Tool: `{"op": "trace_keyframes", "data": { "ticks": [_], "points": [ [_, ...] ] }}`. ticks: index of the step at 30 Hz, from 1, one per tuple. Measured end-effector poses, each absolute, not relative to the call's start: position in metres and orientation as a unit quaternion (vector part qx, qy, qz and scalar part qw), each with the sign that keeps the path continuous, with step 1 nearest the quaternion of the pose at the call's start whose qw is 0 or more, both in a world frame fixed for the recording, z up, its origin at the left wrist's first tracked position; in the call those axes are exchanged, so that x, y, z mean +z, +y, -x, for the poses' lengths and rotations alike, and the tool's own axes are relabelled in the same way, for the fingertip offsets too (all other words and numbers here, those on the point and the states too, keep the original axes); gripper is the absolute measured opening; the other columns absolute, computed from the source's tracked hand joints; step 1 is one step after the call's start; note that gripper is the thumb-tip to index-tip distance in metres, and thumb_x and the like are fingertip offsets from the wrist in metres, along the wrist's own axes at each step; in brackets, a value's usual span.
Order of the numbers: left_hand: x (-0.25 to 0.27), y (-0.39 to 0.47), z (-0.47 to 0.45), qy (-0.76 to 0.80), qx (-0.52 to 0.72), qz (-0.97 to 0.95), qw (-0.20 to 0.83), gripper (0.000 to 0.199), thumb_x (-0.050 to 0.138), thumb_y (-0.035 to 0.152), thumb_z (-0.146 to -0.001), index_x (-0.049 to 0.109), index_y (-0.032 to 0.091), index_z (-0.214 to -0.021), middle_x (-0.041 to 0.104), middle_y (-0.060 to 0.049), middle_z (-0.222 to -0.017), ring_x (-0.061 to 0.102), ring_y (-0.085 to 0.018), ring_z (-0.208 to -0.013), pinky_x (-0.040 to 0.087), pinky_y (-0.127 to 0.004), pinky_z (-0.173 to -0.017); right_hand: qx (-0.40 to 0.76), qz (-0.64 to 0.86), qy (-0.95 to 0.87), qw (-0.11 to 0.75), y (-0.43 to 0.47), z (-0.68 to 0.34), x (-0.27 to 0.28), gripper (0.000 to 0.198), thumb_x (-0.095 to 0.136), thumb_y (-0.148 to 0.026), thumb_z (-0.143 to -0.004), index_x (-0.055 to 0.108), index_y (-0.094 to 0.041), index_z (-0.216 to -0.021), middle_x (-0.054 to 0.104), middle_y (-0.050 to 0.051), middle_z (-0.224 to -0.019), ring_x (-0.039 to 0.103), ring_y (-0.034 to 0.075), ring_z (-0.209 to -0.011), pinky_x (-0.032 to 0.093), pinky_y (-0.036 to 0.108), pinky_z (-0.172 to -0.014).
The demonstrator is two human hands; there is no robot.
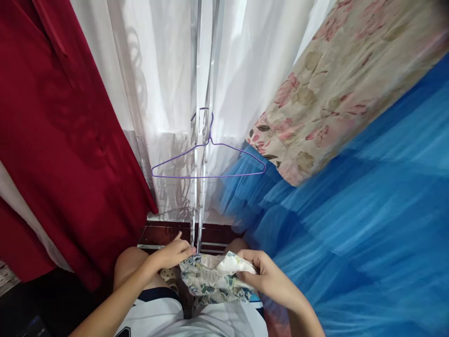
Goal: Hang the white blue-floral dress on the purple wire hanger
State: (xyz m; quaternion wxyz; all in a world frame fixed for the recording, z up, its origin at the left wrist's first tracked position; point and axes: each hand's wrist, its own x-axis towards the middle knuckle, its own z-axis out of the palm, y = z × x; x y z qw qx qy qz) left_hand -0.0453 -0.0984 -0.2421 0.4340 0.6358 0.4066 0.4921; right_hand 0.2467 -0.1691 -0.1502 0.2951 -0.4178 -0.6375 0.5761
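A gathered floral-print garment (217, 278), white with green, blue and yellow marks, is bunched above my lap. My right hand (261, 274) pinches its right side between thumb and fingers, where a pale folded edge stands up. At the left upper corner my left hand (173, 253) holds the garment's edge with its fingertips, one finger raised away from the cloth. Just beyond my hands, a thin purple hanger (208, 177) hangs bare from the white rack (198, 206). The garment's underside is hidden.
Red cloth (80, 154) hangs at the left and white curtains (157, 84) behind the rack. To the right hang a beige floral cloth (315, 112) and a blue tulle skirt (343, 234). Dark reddish floor (161, 236) shows below, with a spotted shoe (169, 277) near my legs.
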Motion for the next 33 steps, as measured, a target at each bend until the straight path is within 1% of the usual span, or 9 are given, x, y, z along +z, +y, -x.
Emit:
{"op": "trace_keyframes", "data": {
  "ticks": [3, 6, 11, 18, 23, 26, 29, 31, 33],
  "points": [
    [-0.236, -0.104, 0.100, 0.403, 0.391, -0.746, 0.358, 0.028, 0.081, 0.047, -0.064, 0.065, 0.027, -0.054, 0.067, -0.002, -0.066, 0.068, -0.023, -0.076, 0.027, -0.055, -0.114, 0.558, 0.425, -0.651, 0.291, -0.157, -0.243, -0.156, 0.011, 0.064, -0.023, -0.081, 0.069, -0.015, -0.086, 0.065, 0.003, -0.079, 0.052, 0.015, -0.068, 0.038, 0.022, -0.059],
    [-0.226, -0.109, 0.139, 0.446, 0.359, -0.774, 0.271, 0.025, 0.086, 0.046, -0.054, 0.069, 0.029, -0.057, 0.074, -0.005, -0.086, 0.067, -0.029, -0.097, 0.013, -0.059, -0.117, 0.551, 0.404, -0.667, 0.295, -0.148, -0.237, -0.155, 0.010, 0.063, -0.021, -0.081, 0.069, -0.015, -0.085, 0.066, 0.003, -0.078, 0.052, 0.015, -0.067, 0.039, 0.023, -0.060],
    [-0.183, -0.101, 0.170, 0.509, 0.339, -0.755, 0.236, 0.021, 0.082, 0.037, -0.062, 0.076, 0.031, -0.081, 0.070, -0.006, -0.120, 0.049, -0.035, -0.130, -0.010, -0.058, -0.116, 0.481, 0.396, -0.716, 0.314, -0.122, -0.238, -0.130, 0.016, 0.067, -0.030, -0.083, 0.069, -0.014, -0.084, 0.064, 0.003, -0.075, 0.053, 0.015, -0.066, 0.038, 0.024, -0.058],
    [-0.080, -0.052, 0.178, 0.475, 0.476, -0.729, 0.130, 0.029, 0.066, 0.031, -0.079, 0.074, 0.024, -0.106, 0.065, -0.008, -0.128, 0.051, -0.030, -0.129, 0.015, -0.048, -0.119, 0.430, 0.374, -0.707, 0.420, -0.076, -0.231, -0.079, 0.026, 0.067, -0.041, -0.085, 0.062, -0.016, -0.079, 0.055, -0.002, -0.064, 0.042, 0.011, -0.056, 0.028, 0.024, -0.051],
    [-0.047, -0.020, 0.168, 0.420, 0.488, -0.714, 0.276, 0.023, 0.067, 0.037, -0.082, 0.073, 0.017, -0.092, 0.071, -0.006, -0.096, 0.064, -0.024, -0.097, 0.048, -0.032, -0.091, 0.329, 0.371, -0.677, 0.544, -0.047, -0.233, -0.068, 0.025, 0.068, -0.041, -0.083, 0.063, -0.018, -0.080, 0.054, -0.001, -0.067, 0.044, 0.012, -0.057, 0.031, 0.023, -0.050],
    [-0.043, -0.014, 0.157, 0.386, 0.494, -0.689, 0.363, 0.020, 0.070, 0.035, -0.082, 0.065, 0.015, -0.080, 0.064, 0.000, -0.074, 0.061, -0.014, -0.071, 0.048, -0.022, -0.066, 0.255, 0.384, -0.653, 0.601, -0.024, -0.250, -0.071, 0.026, 0.069, -0.044, -0.082, 0.067, -0.019, -0.087, 0.061, 0.005, -0.088, 0.054, 0.016, -0.070, 0.042, 0.026, -0.057],
    [-0.042, -0.019, 0.143, 0.343, 0.503, -0.648, 0.458, 0.023, 0.075, 0.031, -0.079, 0.059, 0.016, -0.088, 0.065, 0.000, -0.074, 0.061, -0.012, -0.062, 0.047, -0.020, -0.057, 0.135, 0.405, -0.645, 0.634, 0.004, -0.269, -0.071, 0.027, 0.068, -0.046, -0.081, 0.070, -0.020, -0.087, 0.059, 0.010, -0.110, 0.056, 0.026, -0.105, 0.049, 0.034, -0.079],
    [-0.040, -0.024, 0.135, 0.320, 0.499, -0.632, 0.499, 0.029, 0.077, 0.028, -0.077, 0.056, 0.018, -0.094, 0.067, -0.001, -0.076, 0.063, -0.013, -0.061, 0.050, -0.021, -0.055, 0.087, 0.404, -0.663, 0.624, 0.022, -0.278, -0.067, 0.027, 0.064, -0.047, -0.083, 0.070, -0.020, -0.083, 0.061, 0.011, -0.108, 0.049, 0.029, -0.122, 0.046, 0.038, -0.090],
    [-0.038, -0.029, 0.129, 0.302, 0.484, -0.638, 0.517, 0.035, 0.078, 0.025, -0.075, 0.055, 0.019, -0.101, 0.068, -0.001, -0.075, 0.064, -0.014, -0.059, 0.051, -0.021, -0.053, 0.121, 0.395, -0.679, 0.607, 0.037, -0.281, -0.063, 0.030, 0.061, -0.049, -0.084, 0.068, -0.021, -0.081, 0.063, 0.009, -0.097, 0.053, 0.027, -0.114, 0.046, 0.036, -0.087]
  ]
}}
